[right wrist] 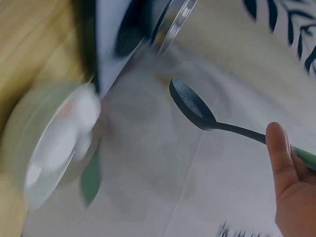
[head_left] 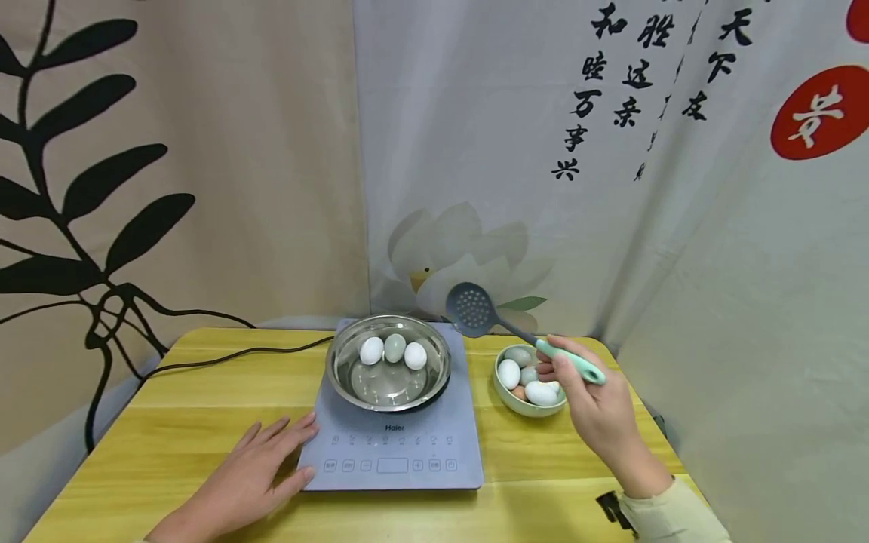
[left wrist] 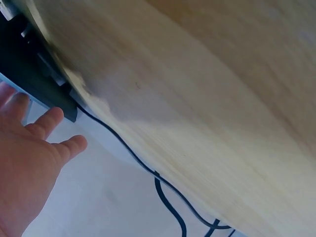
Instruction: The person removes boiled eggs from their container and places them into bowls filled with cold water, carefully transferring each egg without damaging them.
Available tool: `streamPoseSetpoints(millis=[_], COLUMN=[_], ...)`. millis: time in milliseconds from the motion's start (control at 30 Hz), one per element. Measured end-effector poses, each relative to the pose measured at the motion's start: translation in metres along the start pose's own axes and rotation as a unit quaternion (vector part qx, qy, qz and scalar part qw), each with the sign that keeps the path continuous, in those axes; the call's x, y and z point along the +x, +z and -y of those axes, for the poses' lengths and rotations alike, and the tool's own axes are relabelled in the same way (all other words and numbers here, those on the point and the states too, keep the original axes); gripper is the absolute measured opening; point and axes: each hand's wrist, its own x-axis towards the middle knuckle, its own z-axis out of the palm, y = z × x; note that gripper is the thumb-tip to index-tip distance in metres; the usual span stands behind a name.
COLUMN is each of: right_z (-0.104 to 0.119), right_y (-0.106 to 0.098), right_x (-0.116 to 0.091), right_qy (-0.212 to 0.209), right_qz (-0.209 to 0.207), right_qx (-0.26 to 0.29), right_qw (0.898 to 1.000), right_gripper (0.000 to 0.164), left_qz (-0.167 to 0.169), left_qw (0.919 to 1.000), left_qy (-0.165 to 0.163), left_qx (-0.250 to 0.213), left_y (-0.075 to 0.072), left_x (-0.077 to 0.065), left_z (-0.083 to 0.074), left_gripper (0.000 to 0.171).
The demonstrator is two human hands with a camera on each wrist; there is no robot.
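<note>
My right grip (head_left: 600, 411) is holding the spoon (head_left: 470, 309), left grip (head_left: 247, 475) lying spread at the cooker (head_left: 394, 449); likely moving eggs (head_left: 394, 348), next needing level scooping.

We've got a slotted skimmer (head_left: 475, 311), dark gray head, mint handle, held aslant clear of the pan. Our steel pan (head_left: 388, 386), three eggs (head_left: 394, 348) inside, sits on a flat-lying pale cooktop (head_left: 393, 451).
</note>
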Motion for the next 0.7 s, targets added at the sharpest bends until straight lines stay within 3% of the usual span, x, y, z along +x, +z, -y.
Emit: streamPoseSetpoints(millis=[167, 300, 500, 700], right_z=[0.006, 0.010, 0.012, 0.008], right_y=[0.056, 0.087, 0.114, 0.130], right_x=[0.012, 0.014, 0.011, 0.012], right_qy=[-0.067, -0.104, -0.150, -0.209], right_qz=[0.048, 0.081, 0.120, 0.121], right_qx=[-0.004, -0.080, -0.153, -0.186], right_qw=[0.997, 0.988, 0.969, 0.952], right_gripper=[0.034, 0.033, 0.035, 0.042], left_qz=[0.005, 0.008, 0.001, -0.001], left_qw=[1.0000, 1.0000, 1.0000, 1.0000], left_qy=[-0.005, -0.006, -0.004, -0.005], left_qx=[0.000, -0.001, -0.006, -0.005], left_y=[0.001, 0.002, 0.002, 0.001], left_x=[0.002, 0.003, 0.002, 0.000], left_z=[0.000, 0.001, 0.000, 0.001], left_gripper=[0.060, 0.061, 0.060, 0.060])
